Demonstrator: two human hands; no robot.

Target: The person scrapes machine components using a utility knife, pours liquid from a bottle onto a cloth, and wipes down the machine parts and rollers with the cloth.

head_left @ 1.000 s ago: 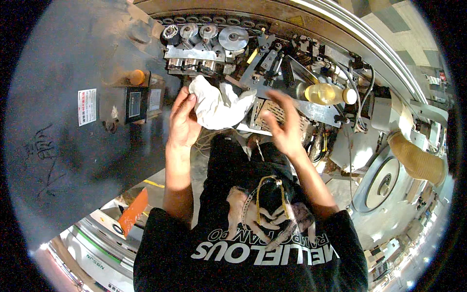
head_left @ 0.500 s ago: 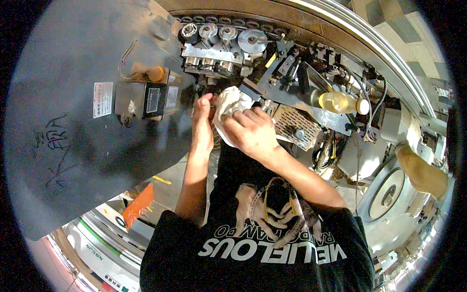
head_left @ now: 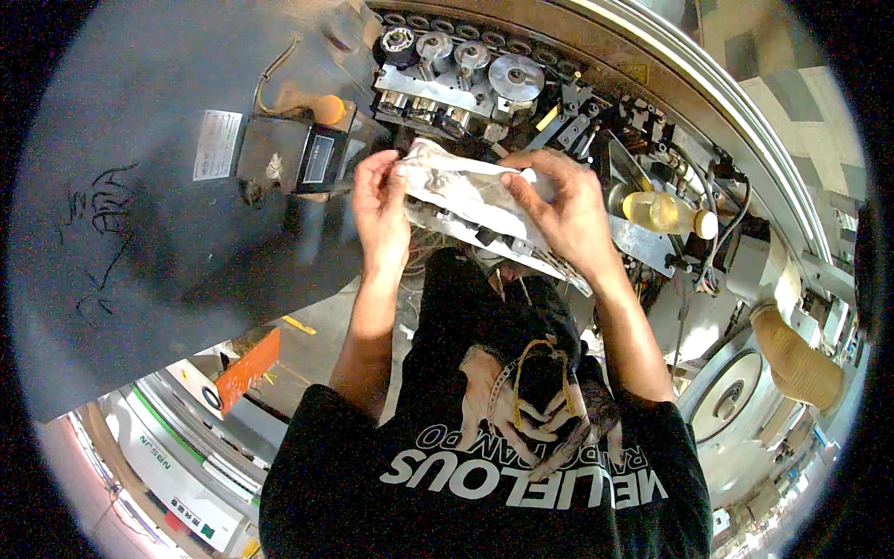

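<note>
A white cloth (head_left: 466,189) with grey smudges is stretched between my two hands, above the machine's metal parts. My left hand (head_left: 380,200) pinches its left end between thumb and fingers. At the other end my right hand (head_left: 570,210) grips the cloth, the thumb on top and the fingers bent behind it. Beneath the cloth, part of the machine bed is hidden; a pale metal edge (head_left: 503,250) shows below it. A clear bottle (head_left: 656,212) of yellow liquid with a white cap lies on its side just right of my right hand.
Beyond the cloth stands a row of metal wheels (head_left: 515,78) on a block. A large dark panel (head_left: 121,252) fills the left side, with a small box (head_left: 317,154) and an orange cap (head_left: 329,109). At the right are cables (head_left: 736,219) and a tan ribbed hose (head_left: 792,345).
The bunched cloth has been spread out between my hands. My right hand has moved right, and my left hand has closed on the cloth's left end. The view has shifted slightly.
</note>
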